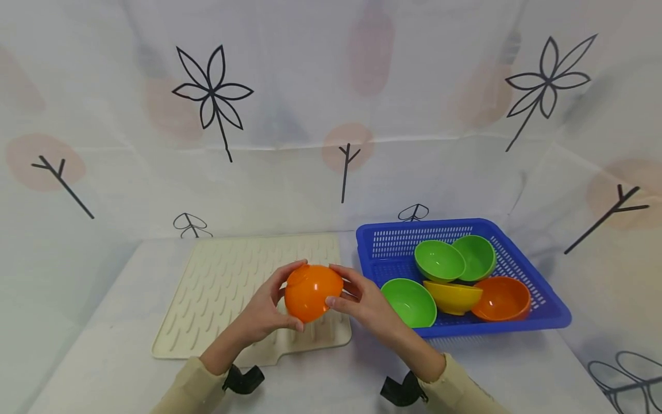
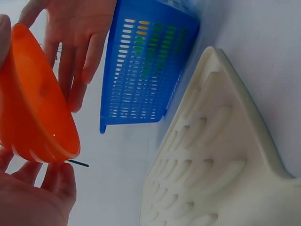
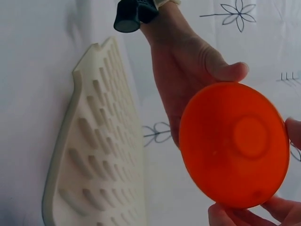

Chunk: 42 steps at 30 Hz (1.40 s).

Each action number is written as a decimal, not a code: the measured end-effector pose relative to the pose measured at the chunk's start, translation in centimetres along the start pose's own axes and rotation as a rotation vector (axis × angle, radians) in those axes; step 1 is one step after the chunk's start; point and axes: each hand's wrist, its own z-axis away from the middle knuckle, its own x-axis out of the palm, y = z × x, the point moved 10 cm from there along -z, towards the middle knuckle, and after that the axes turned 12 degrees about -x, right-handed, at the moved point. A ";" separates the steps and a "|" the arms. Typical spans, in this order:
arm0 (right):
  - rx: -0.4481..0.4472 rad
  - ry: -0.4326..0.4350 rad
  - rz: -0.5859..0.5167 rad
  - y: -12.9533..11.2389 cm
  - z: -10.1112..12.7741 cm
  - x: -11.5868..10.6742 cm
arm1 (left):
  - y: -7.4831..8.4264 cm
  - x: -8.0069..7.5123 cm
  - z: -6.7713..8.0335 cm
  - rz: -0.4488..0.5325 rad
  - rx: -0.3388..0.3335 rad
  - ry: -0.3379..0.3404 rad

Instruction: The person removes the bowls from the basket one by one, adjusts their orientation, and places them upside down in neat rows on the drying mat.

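Both hands — left hand (image 1: pixel 269 307) and right hand (image 1: pixel 362 299) — clasp an orange bowl (image 1: pixel 312 292) from opposite sides, its bottom turned up, just above the cream drying mat's (image 1: pixel 217 287) near edge — steady for inverting, I judge.

White cloth all around us

Beyond the hands we saw a backdrop (image 1: pixel 331 86) printed with black flowers and pink blots, draped over the table (image 1: pixel 103 356).

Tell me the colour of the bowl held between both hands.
Orange: the round plastic bowl shows best in the head view.
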 end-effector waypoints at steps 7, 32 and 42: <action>-0.020 -0.010 -0.012 -0.2 0.1 0.1 | 0.0 0.3 0.1 0.052 -0.019 -0.033; -0.134 0.216 0.342 -2.2 0.9 0.0 | -0.2 -1.2 0.8 -0.151 -0.044 0.144; -0.174 0.219 0.401 -2.0 1.2 1.4 | 0.3 -1.1 1.1 -0.231 -0.001 0.167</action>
